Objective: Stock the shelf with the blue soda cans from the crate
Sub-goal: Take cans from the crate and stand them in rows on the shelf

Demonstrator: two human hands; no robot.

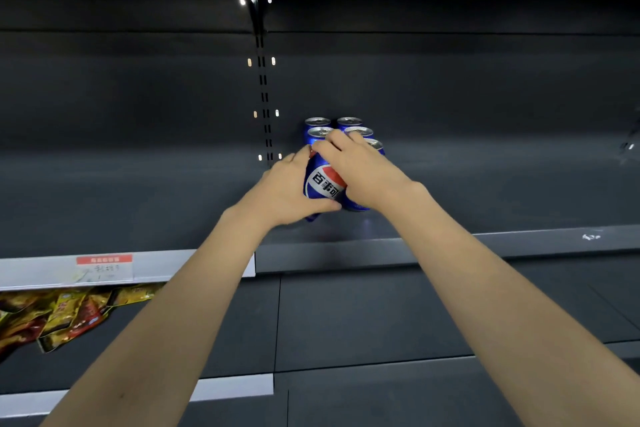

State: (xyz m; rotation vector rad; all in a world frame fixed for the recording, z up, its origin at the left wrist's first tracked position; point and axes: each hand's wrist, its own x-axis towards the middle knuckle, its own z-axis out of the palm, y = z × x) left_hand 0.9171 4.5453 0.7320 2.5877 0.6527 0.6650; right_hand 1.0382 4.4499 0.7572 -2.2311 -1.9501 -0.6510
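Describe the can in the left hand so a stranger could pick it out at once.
Find the dark shelf and its cluster of blue cans right of the slotted upright. The front-left can tilts, logo facing the camera, left hand around it; the others stand upright.

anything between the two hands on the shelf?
Head view: a tilted blue soda can with a red-white-blue logo, gripped between the left hand and right hand.

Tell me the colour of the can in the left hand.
Blue can with a red-and-white logo, head view.
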